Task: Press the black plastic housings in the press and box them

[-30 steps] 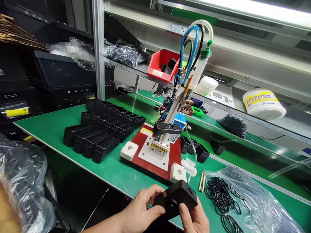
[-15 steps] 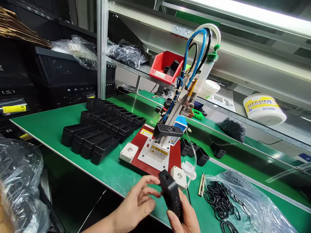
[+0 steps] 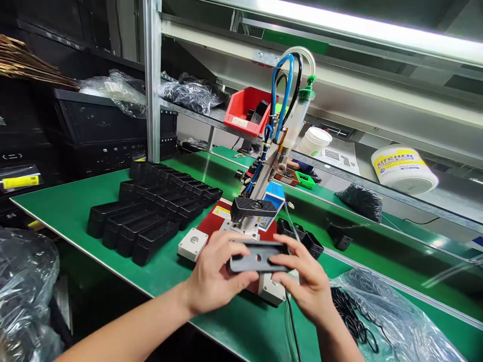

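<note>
Between my two hands is a long black plastic housing (image 3: 247,263), held level with its open hollow side and a small hole in its floor facing me. My left hand (image 3: 219,271) grips its left end, and my right hand (image 3: 305,276) grips the right end. Just beyond it stands a press-like dispensing machine (image 3: 269,176) with blue tubes and a green-capped syringe. Another black part (image 3: 253,207) with a round ribbed face sits on the machine. White button boxes (image 3: 193,243) flank its red base; the right one is partly hidden behind my hands.
Rows of black housings (image 3: 147,234) cover the bench's left side, and several more (image 3: 311,245) stand right of the machine. Black rubber rings (image 3: 350,317) lie on a clear plastic bag (image 3: 400,311). A shelf above carries a red bin (image 3: 236,108) and a white tub (image 3: 405,171).
The housing has moved up toward the machine and turned from upright to level. My left hand, apart from it before, now grips its left end; the right hand has shifted its hold.
</note>
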`<state>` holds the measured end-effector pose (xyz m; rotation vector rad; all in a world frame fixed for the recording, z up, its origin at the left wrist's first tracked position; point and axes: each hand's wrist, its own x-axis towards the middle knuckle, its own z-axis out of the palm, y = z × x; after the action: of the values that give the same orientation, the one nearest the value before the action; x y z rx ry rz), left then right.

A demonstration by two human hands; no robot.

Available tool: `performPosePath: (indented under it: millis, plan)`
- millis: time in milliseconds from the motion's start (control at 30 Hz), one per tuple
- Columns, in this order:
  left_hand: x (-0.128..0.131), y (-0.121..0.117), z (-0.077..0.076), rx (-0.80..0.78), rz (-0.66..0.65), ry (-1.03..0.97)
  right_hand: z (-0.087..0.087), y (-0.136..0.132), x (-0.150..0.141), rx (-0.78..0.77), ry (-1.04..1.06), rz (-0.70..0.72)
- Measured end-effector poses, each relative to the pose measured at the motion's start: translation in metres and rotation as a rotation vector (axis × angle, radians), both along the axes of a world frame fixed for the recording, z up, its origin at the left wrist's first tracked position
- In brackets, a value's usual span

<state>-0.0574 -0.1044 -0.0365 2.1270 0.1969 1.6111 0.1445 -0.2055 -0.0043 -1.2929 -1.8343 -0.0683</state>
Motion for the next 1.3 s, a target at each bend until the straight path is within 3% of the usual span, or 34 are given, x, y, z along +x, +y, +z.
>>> performPosePath:
  millis: [67,167,367,600,767,900,1067,1300]
  plan:
    - [0.014,0.021,0.018,0.075,0.111,-0.042,0.014,0.025,0.011,0.042,0.045,0.005]
    - [0.036,0.052,0.032,0.05,0.213,-0.067,0.029,0.065,0.024,0.074,0.097,-0.015]
    - [0.059,0.082,0.023,-0.196,0.198,-0.087,0.025,0.113,0.036,0.05,0.164,-0.017]
    - [0.077,0.075,0.026,-0.246,0.179,-0.259,0.008,0.125,0.024,0.132,0.366,-0.04]
    - [0.086,0.088,0.021,-0.278,0.188,-0.312,0.001,0.131,0.01,0.292,0.425,-0.138]
    - [0.085,0.108,0.019,-0.35,0.077,-0.267,-0.002,0.126,-0.002,0.403,0.33,-0.267]
    - [0.09,0.129,0.022,-0.426,-0.07,-0.2,-0.001,0.113,-0.012,0.419,0.142,-0.396]
    - [0.092,0.132,0.025,-0.54,-0.175,-0.144,0.01,0.112,-0.008,0.357,0.067,-0.375]
